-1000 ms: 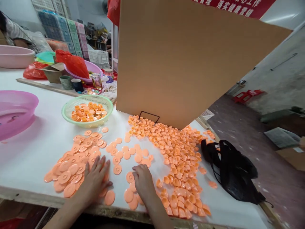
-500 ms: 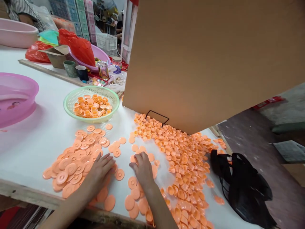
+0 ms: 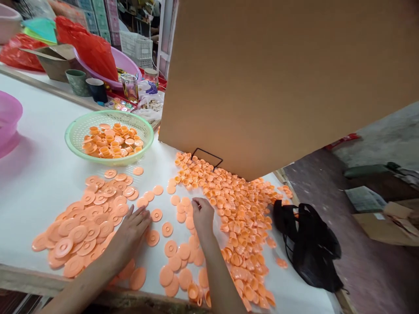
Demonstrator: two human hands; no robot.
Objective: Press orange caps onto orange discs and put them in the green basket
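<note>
My left hand [image 3: 135, 224] rests with fingers stretched out over the right side of a pile of flat round orange discs [image 3: 90, 218], palm down. Some of the discs show a raised ring at the centre. My right hand [image 3: 203, 218] is closed, fingers curled together, between scattered discs [image 3: 181, 209] and a broad heap of small orange cup-shaped pieces [image 3: 244, 213]. Whatever its fingertips may hold is hidden. Several loose discs [image 3: 167, 229] lie between my hands, and more discs [image 3: 176, 261] lie near the front edge, left of my right forearm.
A green mesh basket [image 3: 70, 146] of orange pieces stands beyond the disc pile. A big cardboard box [image 3: 278, 83] rises behind the cup heap. A black bag [image 3: 310, 253] lies on the right edge. Cups [image 3: 97, 90], a pink basin [image 3: 9, 117] and red bags [image 3: 87, 48] are farther left.
The view has turned to the right. My right hand has shifted right, away from the scattered discs and closer to the cup heap. My left hand stays by the disc pile.
</note>
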